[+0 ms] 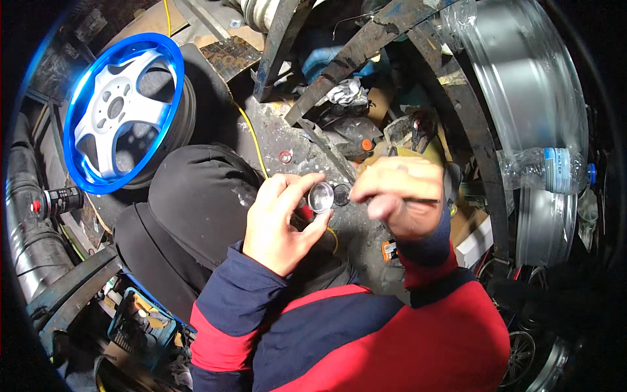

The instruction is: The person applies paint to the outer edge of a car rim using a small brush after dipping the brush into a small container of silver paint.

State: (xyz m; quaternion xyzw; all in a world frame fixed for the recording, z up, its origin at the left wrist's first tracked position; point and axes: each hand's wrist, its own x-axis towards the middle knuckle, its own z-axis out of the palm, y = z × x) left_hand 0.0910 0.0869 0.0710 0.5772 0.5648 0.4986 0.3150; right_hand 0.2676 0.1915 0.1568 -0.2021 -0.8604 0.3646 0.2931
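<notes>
A small round silvery cap (321,196) is held between the thumb and fingers of my left hand (284,225). To its right, my right hand (401,193) is curled and slightly blurred, closed on a thin dark stick (428,200) whose far end I cannot make out. Just behind the cap, a dark ring-shaped object (341,194) shows between my hands. Part of something red (304,211) appears under the cap, mostly hidden by my left hand.
A white and blue wheel rim (153,112) lies at left, a black spray can (59,202) beside it. Black padded cloth (189,196) is near my left arm. Metal frames (346,59), a yellow cable (251,130), wrapped rims (522,78) and a water bottle (548,170) surround me.
</notes>
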